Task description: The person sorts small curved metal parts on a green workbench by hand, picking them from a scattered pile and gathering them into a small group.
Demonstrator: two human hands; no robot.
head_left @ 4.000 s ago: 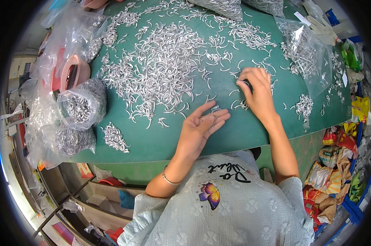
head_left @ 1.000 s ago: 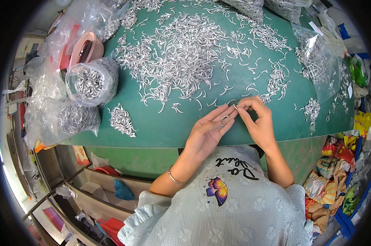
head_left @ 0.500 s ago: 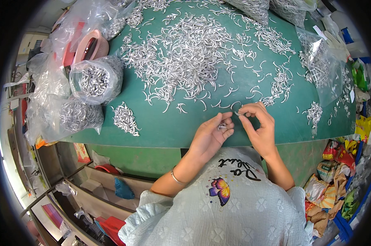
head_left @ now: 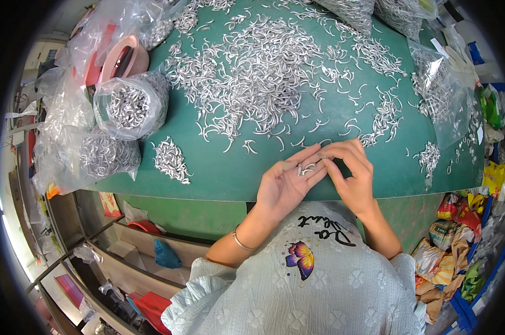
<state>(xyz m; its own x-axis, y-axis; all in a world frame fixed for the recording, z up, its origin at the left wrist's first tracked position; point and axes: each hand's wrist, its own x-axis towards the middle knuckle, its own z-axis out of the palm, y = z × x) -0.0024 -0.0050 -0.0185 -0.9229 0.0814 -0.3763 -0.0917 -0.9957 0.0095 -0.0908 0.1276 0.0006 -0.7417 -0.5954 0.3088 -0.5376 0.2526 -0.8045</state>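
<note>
My left hand (head_left: 286,184) is palm up above the near part of the table, its fingers stretched out. A few small curved silver metal pieces (head_left: 304,169) rest in it at the base of the fingers. Right beside it, my right hand (head_left: 353,173) pinches one small curved metal piece (head_left: 322,157) between thumb and forefinger, over the left fingertips. Its far end is partly hidden by the fingers. Beyond both hands, a large loose heap of similar curved metal pieces (head_left: 263,72) spreads across the green tabletop (head_left: 235,173).
A small pile of pieces (head_left: 171,160) lies at left, another (head_left: 429,157) at right. Clear plastic bags of pieces (head_left: 110,155) and a pink basket (head_left: 135,58) stand along the left edge. A filled bag (head_left: 442,95) lies at right. Below left is a shelf (head_left: 135,257).
My left fingers have uncurled and straightened, showing the pieces in the palm. My right hand has brought its pinch slightly left, onto the left fingers.
</note>
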